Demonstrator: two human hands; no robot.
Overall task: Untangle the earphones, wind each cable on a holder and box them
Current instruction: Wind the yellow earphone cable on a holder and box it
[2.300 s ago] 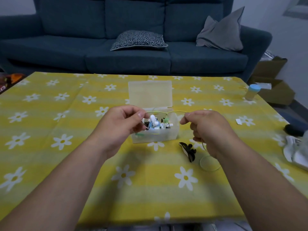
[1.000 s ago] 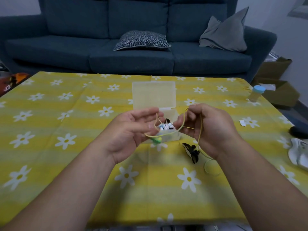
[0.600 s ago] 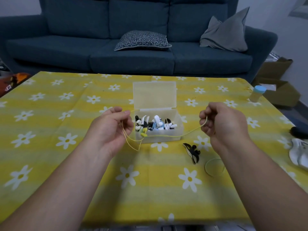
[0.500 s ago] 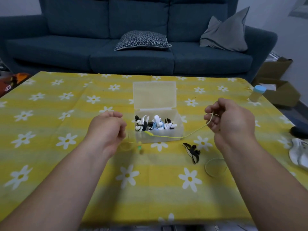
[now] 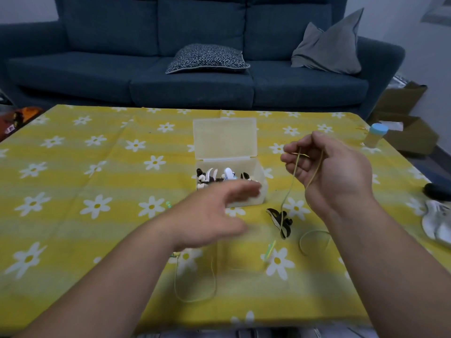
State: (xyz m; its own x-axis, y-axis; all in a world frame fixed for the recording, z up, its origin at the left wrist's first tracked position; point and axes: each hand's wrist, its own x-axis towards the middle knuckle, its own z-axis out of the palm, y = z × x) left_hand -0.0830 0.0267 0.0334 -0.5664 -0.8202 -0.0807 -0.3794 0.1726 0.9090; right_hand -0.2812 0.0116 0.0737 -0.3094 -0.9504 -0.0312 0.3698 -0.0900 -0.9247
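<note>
My right hand (image 5: 327,174) is raised to the right of the box and grips a thin yellow earphone cable (image 5: 290,186). The cable hangs from its fingers to the table, where it lies in loops (image 5: 195,284) with a green plug (image 5: 269,248). Blurred by motion, my left hand (image 5: 212,213) hovers in front of the box, fingers spread, holding nothing. The translucent box (image 5: 258,176) stands with its lid up, and several wound earphones on animal-shaped holders lie inside. A black-and-white whale-shaped holder (image 5: 280,222) rests on the cloth under the hanging cable.
The table wears a yellow cloth with white daisies (image 5: 97,206). A small jar with a blue cap (image 5: 374,135) stands at the right edge. White and dark items (image 5: 436,220) lie at the far right. A blue sofa (image 5: 185,69) is beyond.
My left hand has let go of the yellow cable and swung right, in front of the box. The freed end has dropped onto the table. My right hand has lifted slightly, still holding the cable.
</note>
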